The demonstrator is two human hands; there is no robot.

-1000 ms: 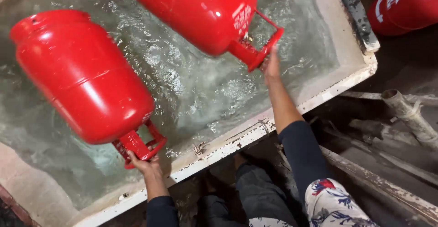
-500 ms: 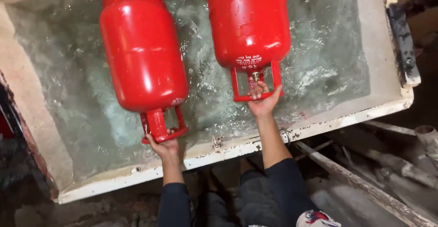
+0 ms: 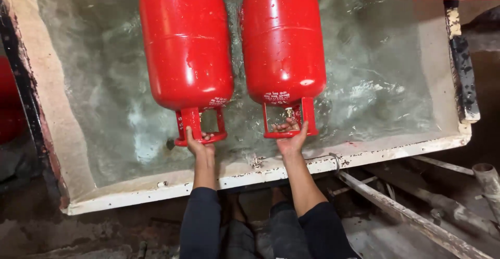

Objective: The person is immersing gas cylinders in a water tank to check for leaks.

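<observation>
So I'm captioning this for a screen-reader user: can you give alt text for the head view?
Seen from above, a person's left hand and right hand each grip the collar handle of a red gas cylinder, left cylinder and right cylinder, lying side by side in a water tank with a chipped white rim.

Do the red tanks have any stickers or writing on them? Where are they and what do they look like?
Left cylinder: small white printed marks low on its rounded end, plus white marks down its handle collar, which the left hand grips.
Right cylinder: curved white print band on its lower end, above the collar held by the right hand.
No screens, signs or packages show.
</observation>
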